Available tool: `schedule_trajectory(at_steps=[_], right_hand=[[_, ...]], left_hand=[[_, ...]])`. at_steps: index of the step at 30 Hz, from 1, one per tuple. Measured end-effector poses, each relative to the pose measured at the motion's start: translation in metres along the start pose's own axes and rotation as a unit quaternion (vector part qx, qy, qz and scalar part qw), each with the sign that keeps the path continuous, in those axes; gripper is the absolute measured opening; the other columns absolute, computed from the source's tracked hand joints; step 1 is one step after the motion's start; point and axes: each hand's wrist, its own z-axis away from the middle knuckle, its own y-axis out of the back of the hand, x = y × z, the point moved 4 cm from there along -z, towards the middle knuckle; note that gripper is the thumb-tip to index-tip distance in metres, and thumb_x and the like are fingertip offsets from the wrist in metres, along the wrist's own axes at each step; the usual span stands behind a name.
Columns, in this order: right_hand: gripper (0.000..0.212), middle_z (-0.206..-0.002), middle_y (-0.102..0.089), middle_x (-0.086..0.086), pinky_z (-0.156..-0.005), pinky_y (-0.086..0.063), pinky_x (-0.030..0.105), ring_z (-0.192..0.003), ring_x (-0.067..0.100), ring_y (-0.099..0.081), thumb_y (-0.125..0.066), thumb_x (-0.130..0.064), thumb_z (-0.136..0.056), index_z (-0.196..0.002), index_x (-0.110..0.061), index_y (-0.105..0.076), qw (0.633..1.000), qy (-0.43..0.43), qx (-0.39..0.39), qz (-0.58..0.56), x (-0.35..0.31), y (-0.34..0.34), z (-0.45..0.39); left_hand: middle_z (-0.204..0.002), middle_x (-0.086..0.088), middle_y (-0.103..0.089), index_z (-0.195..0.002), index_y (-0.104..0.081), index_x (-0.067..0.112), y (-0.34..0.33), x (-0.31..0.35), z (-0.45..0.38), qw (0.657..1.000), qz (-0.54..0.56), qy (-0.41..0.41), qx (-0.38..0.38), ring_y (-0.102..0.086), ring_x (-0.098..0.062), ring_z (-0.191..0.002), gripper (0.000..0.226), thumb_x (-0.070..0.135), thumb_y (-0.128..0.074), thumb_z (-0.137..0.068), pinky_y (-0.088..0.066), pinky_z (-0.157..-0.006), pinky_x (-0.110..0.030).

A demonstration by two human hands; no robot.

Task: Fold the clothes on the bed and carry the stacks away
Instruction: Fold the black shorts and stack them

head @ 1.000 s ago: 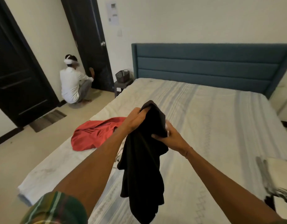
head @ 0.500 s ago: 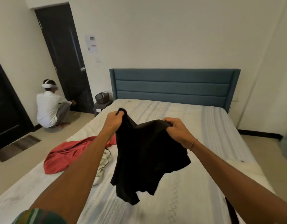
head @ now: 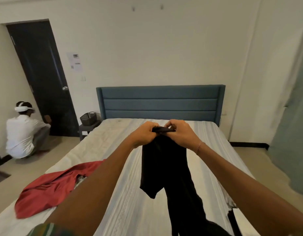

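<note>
- Left hand [head: 144, 133] and right hand [head: 179, 133] both pinch the black top [head: 162, 160], grips meeting so it hangs doubled, likely mid-fold.
- Red shirt [head: 50, 188] waits on the bed [head: 130, 210].

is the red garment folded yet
No, the red garment lies loose and crumpled on the bed, while both hands hold up the black garment.
</note>
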Motion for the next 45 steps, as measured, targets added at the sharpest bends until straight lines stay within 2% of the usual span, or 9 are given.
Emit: schedule_trajectory(at_steps=[6, 8, 14, 20, 23, 31, 37, 42, 45], right_hand=[[0.028, -0.089, -0.072, -0.002, -0.072, -0.055, 0.019, -0.083, 0.011, -0.069, -0.069, -0.043, -0.092, -0.098, -0.016, -0.074, 0.983, -0.076, -0.167, -0.013, 0.071, -0.02, 0.043], [0.042, -0.097, -0.075, -0.003, -0.081, -0.056, 0.024, -0.093, 0.011, -0.07, -0.061, -0.048, -0.094, -0.109, -0.012, -0.076, 0.989, -0.073, -0.119, -0.049, 0.08, -0.017, 0.049], [0.033, -0.069, -0.063, -0.006, -0.057, -0.045, 0.019, -0.063, 0.005, -0.06, -0.057, -0.041, -0.099, -0.093, -0.012, -0.072, 0.999, 0.009, 0.035, -0.035, 0.042, 0.005, 0.034], [0.012, -0.085, -0.072, -0.005, -0.076, -0.053, 0.018, -0.076, 0.008, -0.064, -0.069, -0.02, -0.095, -0.101, -0.016, -0.079, 0.992, 0.08, 0.078, 0.061, -0.012, 0.009, 0.007], [0.01, -0.09, -0.072, -0.004, -0.082, -0.056, 0.022, -0.08, 0.009, -0.065, -0.076, -0.019, -0.089, -0.099, -0.018, -0.077, 0.987, 0.099, 0.099, 0.077, -0.025, 0.011, 0.002], [0.041, -0.097, -0.07, -0.001, -0.084, -0.059, 0.025, -0.091, 0.018, -0.068, -0.077, -0.047, -0.084, -0.111, -0.016, -0.07, 0.96, -0.121, -0.199, 0.158, 0.037, 0.033, 0.037], [0.03, -0.1, -0.069, 0.007, -0.083, -0.062, 0.033, -0.096, 0.025, -0.069, -0.077, -0.029, -0.087, -0.109, -0.014, -0.063, 0.995, -0.059, -0.024, -0.07, 0.02, 0.061, 0.042], [0.053, -0.113, -0.059, -0.005, -0.088, -0.055, 0.027, -0.102, 0.015, -0.06, -0.085, -0.042, -0.076, -0.114, -0.023, -0.054, 0.997, -0.016, 0.069, 0.015, -0.015, 0.061, 0.025], [0.046, -0.11, -0.058, -0.001, -0.078, -0.049, 0.016, -0.094, 0.012, -0.06, -0.074, -0.04, -0.088, -0.119, -0.021, -0.044, 0.998, -0.015, 0.067, 0.005, -0.029, 0.05, 0.022]], left_hand=[[-0.095, -0.01, -0.069, -0.102, -0.069, 0.011, 0.019, 0.004, -0.012, 0.996, 0.045, -0.044, 0.069, -0.063, -0.025, -0.089, 0.03, 0.001, -0.041, -0.1, -0.051, -0.077, -0.036], [-0.097, -0.012, -0.07, -0.103, -0.07, 0.009, 0.027, 0.001, -0.014, 0.994, 0.046, -0.056, 0.082, -0.064, -0.026, -0.092, 0.031, 0.001, -0.04, -0.099, -0.053, -0.081, -0.039], [-0.085, -0.002, -0.063, -0.098, -0.067, 0.008, 0.037, -0.026, -0.023, 0.991, 0.069, -0.016, 0.114, -0.06, -0.02, -0.083, 0.017, 0.019, -0.054, -0.102, -0.046, -0.07, -0.027], [-0.123, 0.011, -0.056, -0.141, -0.045, 0.027, 0.01, -0.004, -0.015, 0.99, 0.066, -0.054, -0.111, -0.06, -0.011, -0.107, 0.069, 0.028, -0.082, -0.083, -0.054, -0.083, -0.018], [-0.114, -0.003, -0.07, -0.123, -0.065, 0.016, -0.002, -0.003, -0.019, 0.991, 0.079, -0.051, -0.092, -0.067, -0.02, -0.106, 0.032, 0.017, -0.072, -0.092, -0.054, -0.1, -0.036], [-0.092, -0.01, -0.066, -0.099, -0.066, 0.009, 0.023, -0.007, -0.008, 0.995, 0.067, -0.071, -0.003, -0.061, -0.018, -0.087, 0.026, -0.001, -0.041, -0.102, -0.048, -0.075, -0.024], [-0.089, -0.007, -0.066, -0.099, -0.064, 0.012, 0.02, -0.024, -0.01, 0.998, 0.057, -0.012, 0.014, -0.064, -0.023, -0.09, 0.012, 0.01, -0.053, -0.101, -0.051, -0.075, -0.026], [-0.128, -0.002, -0.061, -0.141, -0.047, 0.026, 0.006, 0.027, 0.002, 0.974, 0.161, -0.091, -0.13, -0.065, -0.023, -0.113, 0.068, 0.023, -0.083, -0.083, -0.057, -0.092, -0.032], [-0.123, -0.004, -0.066, -0.13, -0.057, 0.02, -0.005, 0.052, -0.001, 0.973, 0.158, -0.106, -0.131, -0.066, -0.023, -0.113, 0.056, 0.018, -0.084, -0.081, -0.055, -0.1, -0.037]])
